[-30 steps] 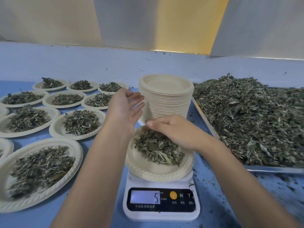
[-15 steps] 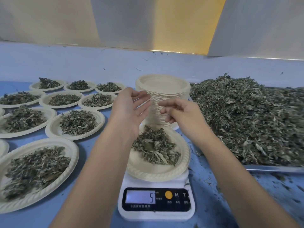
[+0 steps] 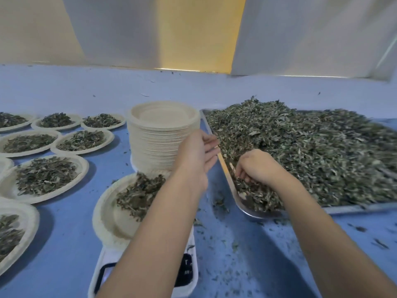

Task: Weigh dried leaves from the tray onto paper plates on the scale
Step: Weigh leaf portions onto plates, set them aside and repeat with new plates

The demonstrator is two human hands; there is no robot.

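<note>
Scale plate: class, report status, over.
Right hand digging in tray leaves; left hand open, empty. Plate on scale, part-filled. Forearm hides display.

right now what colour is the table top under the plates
Blue, flecked with leaf bits; head view.

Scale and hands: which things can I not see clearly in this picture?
- Scale display, head view: covered by the left forearm; the reading cannot be read.
- Right hand grip: fingers are dug into the leaves in the tray, so what it holds is hidden.
- Plate on the scale: its right part lies behind the left arm.
- Left hand: blurred by motion.
</note>
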